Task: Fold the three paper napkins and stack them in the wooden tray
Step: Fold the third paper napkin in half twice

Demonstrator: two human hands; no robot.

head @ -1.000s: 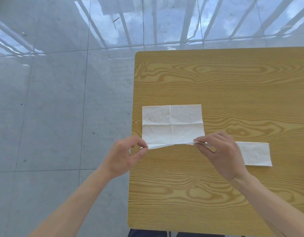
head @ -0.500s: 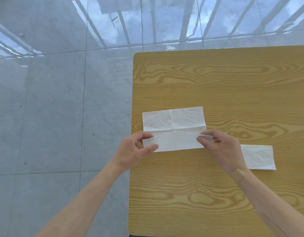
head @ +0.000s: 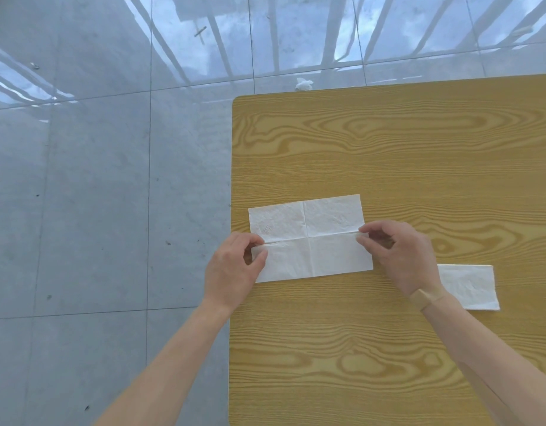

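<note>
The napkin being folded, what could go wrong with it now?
The napkin is thin and pinched at both ends by the left hand and right hand, so a hard pull might tear it. Its flap could land crooked. It also lies near the table edge and might slide off.

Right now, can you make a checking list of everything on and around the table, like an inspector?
Surface: wooden table, grain pattern, near the left edge is where the work happens.
Job's things: napkin being folded, near half brought up over the far half; second napkin lies folded to the right. No third napkin or wooden tray in view.
Clutter: crumpled white scrap on the floor beyond the table.
Hands: left hand and right hand each pinch an end of the folded edge.
Cables: nothing seen.
Surroundings: glossy grey tiled floor.
</note>
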